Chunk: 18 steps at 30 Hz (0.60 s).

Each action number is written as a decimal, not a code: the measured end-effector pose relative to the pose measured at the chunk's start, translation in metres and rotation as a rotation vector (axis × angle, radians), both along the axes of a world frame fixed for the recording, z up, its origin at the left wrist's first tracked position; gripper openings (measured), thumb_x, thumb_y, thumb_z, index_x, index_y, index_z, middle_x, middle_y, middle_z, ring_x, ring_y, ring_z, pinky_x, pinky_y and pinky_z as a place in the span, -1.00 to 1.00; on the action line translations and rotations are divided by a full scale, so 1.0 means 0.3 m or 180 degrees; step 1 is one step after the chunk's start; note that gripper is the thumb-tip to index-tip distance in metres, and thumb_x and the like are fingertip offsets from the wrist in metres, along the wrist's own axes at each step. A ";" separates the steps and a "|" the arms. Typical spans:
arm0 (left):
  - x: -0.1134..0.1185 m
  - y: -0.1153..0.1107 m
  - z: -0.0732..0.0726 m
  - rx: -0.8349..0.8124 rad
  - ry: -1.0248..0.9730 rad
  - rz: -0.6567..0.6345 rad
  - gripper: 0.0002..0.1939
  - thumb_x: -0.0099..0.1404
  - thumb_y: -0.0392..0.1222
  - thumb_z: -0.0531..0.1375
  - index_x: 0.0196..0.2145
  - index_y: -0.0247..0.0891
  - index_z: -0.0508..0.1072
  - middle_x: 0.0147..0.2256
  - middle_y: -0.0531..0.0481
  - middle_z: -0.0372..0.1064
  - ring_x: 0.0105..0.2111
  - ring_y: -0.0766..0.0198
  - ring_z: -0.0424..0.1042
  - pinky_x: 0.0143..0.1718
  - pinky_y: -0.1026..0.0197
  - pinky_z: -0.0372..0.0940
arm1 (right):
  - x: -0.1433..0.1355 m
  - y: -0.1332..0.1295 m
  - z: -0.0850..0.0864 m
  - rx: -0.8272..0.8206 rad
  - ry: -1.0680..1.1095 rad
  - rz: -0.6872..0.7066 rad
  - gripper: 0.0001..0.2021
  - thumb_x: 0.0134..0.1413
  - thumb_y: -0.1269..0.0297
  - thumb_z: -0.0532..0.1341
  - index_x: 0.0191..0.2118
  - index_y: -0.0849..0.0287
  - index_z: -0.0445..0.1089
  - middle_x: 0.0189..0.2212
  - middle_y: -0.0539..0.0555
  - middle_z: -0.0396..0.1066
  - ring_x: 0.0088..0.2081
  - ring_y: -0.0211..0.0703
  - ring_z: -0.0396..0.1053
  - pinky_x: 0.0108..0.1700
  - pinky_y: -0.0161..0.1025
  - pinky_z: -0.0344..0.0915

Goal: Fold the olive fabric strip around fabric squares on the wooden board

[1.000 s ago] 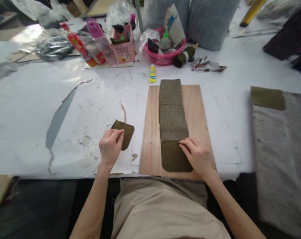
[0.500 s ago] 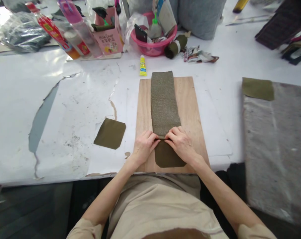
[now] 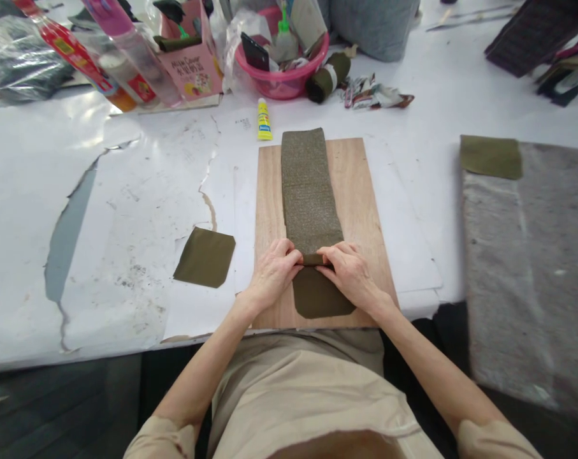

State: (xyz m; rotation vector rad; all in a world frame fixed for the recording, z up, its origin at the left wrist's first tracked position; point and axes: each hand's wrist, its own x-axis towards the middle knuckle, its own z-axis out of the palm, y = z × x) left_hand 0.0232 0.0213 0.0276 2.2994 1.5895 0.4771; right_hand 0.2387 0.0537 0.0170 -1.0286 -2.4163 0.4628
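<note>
White sheeting over the surface (image 3: 126,191), scuffed and marked, with a long tear at left that shows blue-grey underneath. Wooden board (image 3: 360,204) lies flat near the edge in front of me. On it: textured grey-green strip (image 3: 308,185), running lengthwise, its far end just past the board's far edge. Smooth dark olive flap (image 3: 320,293) at the near end, corners cut off, flat on the board. Narrow folded band (image 3: 312,260) sits between strip and flap.

Both my hands are on that band, slightly apart: left hand (image 3: 275,271) pinches its left end, right hand (image 3: 353,274) pinches its right end, thumbs on the near side.

Loose olive patch (image 3: 206,257) lies flat left of the board, not touching it. Yellow tube (image 3: 264,121) just beyond the board's far left corner. Behind that, pink basket (image 3: 283,84) with small stuff in it, olive roll (image 3: 327,76) with a white band beside it, crumpled wrappers (image 3: 377,94) next along. Pink box (image 3: 193,70) and red bottle (image 3: 73,51) further left. Far right: grey sheet (image 3: 532,274), olive piece (image 3: 492,157) on its far left corner.
</note>
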 end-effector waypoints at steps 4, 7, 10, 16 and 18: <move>-0.018 0.005 -0.015 -0.0087 -0.0313 0.0011 -0.96 0.33 -0.22 0.19 -0.29 -0.21 0.41 -0.23 -0.04 0.26 -0.17 0.17 0.28 -0.17 0.12 0.29 | 0.077 0.011 0.003 -0.0258 -0.0030 -0.0143 -0.85 0.24 0.29 0.19 -0.10 0.14 0.37 -0.28 0.09 0.46 -0.19 -0.06 0.35 -0.11 -0.13 0.25; -0.025 0.010 -0.018 -0.0141 -0.0401 -0.0019 -0.94 0.35 -0.23 0.18 -0.31 -0.22 0.41 -0.25 -0.03 0.27 -0.20 0.19 0.30 -0.18 0.14 0.28 | 0.126 0.027 0.021 -0.0340 -0.0194 -0.0223 -0.90 0.24 0.24 0.20 -0.20 0.13 0.40 -0.28 0.08 0.46 -0.19 -0.06 0.34 -0.14 -0.15 0.26; -0.027 0.018 -0.013 -0.0180 -0.0359 -0.0052 -0.92 0.35 -0.21 0.18 -0.32 -0.22 0.40 -0.27 -0.02 0.27 -0.22 0.19 0.31 -0.21 0.15 0.28 | 0.122 0.039 0.044 -0.0168 -0.0381 -0.0172 -0.87 0.20 0.21 0.24 -0.19 0.13 0.41 -0.25 0.09 0.47 -0.15 -0.03 0.33 -0.11 -0.12 0.23; -0.032 0.031 -0.015 -0.0158 -0.0310 -0.0141 -0.91 0.35 -0.18 0.19 -0.32 -0.22 0.40 -0.28 -0.02 0.28 -0.23 0.20 0.32 -0.22 0.16 0.28 | -0.003 0.032 0.028 0.0039 -0.0320 0.0122 -0.84 0.24 0.23 0.21 -0.12 0.12 0.44 -0.22 0.10 0.48 -0.13 -0.06 0.32 -0.07 -0.11 0.17; -0.036 0.032 -0.019 -0.0132 -0.0330 -0.0145 -0.90 0.35 -0.17 0.19 -0.32 -0.22 0.39 -0.28 -0.01 0.28 -0.24 0.20 0.32 -0.24 0.17 0.27 | -0.028 0.026 0.010 0.0041 -0.0251 0.0124 -0.85 0.28 0.26 0.16 -0.16 0.11 0.46 -0.27 0.08 0.47 -0.17 -0.09 0.31 -0.10 -0.13 0.18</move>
